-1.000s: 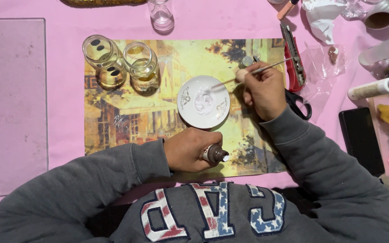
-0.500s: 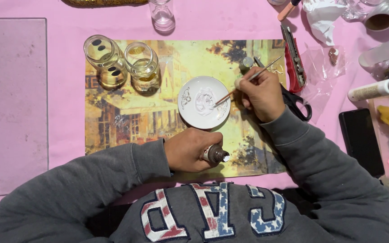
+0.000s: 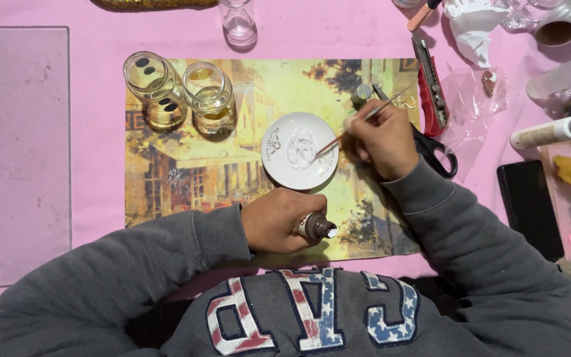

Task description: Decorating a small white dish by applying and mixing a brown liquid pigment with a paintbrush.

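Two glass jars [image 3: 180, 92] sit up-left of the white saucer [image 3: 300, 158]. Your left hand [image 3: 279, 219], just below the saucer, grips a small brown bottle [image 3: 316, 227]. Your right hand [image 3: 383, 140], just right of the saucer, pinches a thin brush [image 3: 365, 119], tip in the white paint [image 3: 301, 149].

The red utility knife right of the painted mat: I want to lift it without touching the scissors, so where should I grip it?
Probably grip the red utility knife mid-handle, across its narrow width, coming from above. It lies flat and lengthwise; its lower end nears the scissors, so stay higher up.
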